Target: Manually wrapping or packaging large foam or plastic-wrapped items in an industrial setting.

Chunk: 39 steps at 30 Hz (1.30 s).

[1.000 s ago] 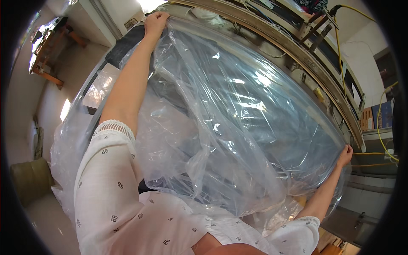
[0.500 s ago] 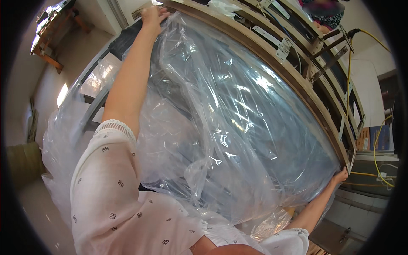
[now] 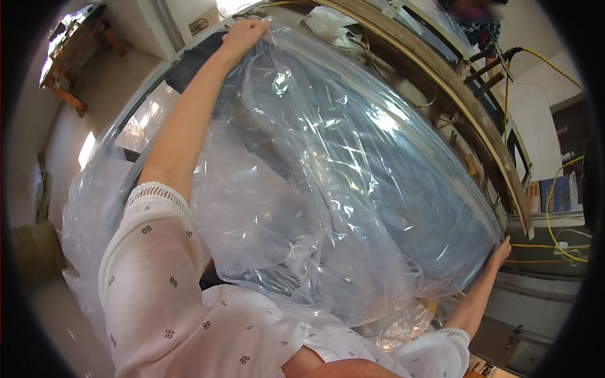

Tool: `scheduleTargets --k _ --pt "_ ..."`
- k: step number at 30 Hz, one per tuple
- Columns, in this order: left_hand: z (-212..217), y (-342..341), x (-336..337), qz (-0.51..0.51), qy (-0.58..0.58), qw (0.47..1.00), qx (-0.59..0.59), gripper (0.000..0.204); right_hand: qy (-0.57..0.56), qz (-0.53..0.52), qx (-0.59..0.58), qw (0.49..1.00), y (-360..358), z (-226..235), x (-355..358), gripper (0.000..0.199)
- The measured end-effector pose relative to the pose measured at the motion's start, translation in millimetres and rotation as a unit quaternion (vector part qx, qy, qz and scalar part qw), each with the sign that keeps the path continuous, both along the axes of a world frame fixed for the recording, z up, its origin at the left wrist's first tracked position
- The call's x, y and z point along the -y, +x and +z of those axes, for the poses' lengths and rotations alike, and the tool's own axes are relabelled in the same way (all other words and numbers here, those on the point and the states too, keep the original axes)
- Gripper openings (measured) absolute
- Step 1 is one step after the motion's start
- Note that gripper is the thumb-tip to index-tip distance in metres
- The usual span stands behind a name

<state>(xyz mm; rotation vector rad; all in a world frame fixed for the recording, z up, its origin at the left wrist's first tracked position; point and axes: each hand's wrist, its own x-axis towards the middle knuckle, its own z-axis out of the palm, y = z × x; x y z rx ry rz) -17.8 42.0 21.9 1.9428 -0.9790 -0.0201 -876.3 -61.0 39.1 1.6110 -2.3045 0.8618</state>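
Note:
A wide sheet of clear plastic film [image 3: 353, 170] lies in wrinkles and shiny folds across the surface before me, with dark and bluish material showing through it. My left hand [image 3: 246, 36] is closed at the film's far left corner, gripping the plastic there. Out at the right corner, my right hand [image 3: 501, 253] has its fingers bent round the film's edge; part of them is hidden. Between the two hands the film's far edge runs taut in a curve. Beyond that edge, and apart from it, is a long brown bar [image 3: 441, 94] of a frame.
Crumpled white plastic [image 3: 331, 25] lies past the film's far edge. A yellow cable [image 3: 548, 60] hangs at the right, near blue and brown boxes [image 3: 554, 194]. Another person [image 3: 482, 31] is at the top right. A wooden table [image 3: 75, 57] stands far left.
The brown bar and its frame have shifted away from the film's far edge, opening a gap. My left hand has gone from spread fingers to closed; my right hand has moved slightly up and left.

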Motion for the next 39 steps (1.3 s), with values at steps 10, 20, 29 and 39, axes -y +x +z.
scheduleTargets --k 10,20,29,39 --pt "62 -27 -125 -0.146 -0.182 0.938 -0.255 0.023 0.089 0.078 -0.235 0.965 24 -4 -126 0.050" --pt "61 9 -138 -0.149 -0.105 0.881 -0.437 0.041 0.141 0.034 -0.172 0.974 67 20 -171 0.051" --pt "42 281 -125 0.086 0.425 0.793 0.428 0.047 0.137 0.174 -0.163 0.961 99 -17 -186 0.057" --pt "56 -248 -57 -0.485 0.089 0.827 0.269 0.019 0.210 0.036 -0.089 0.973 25 -5 -112 0.062"
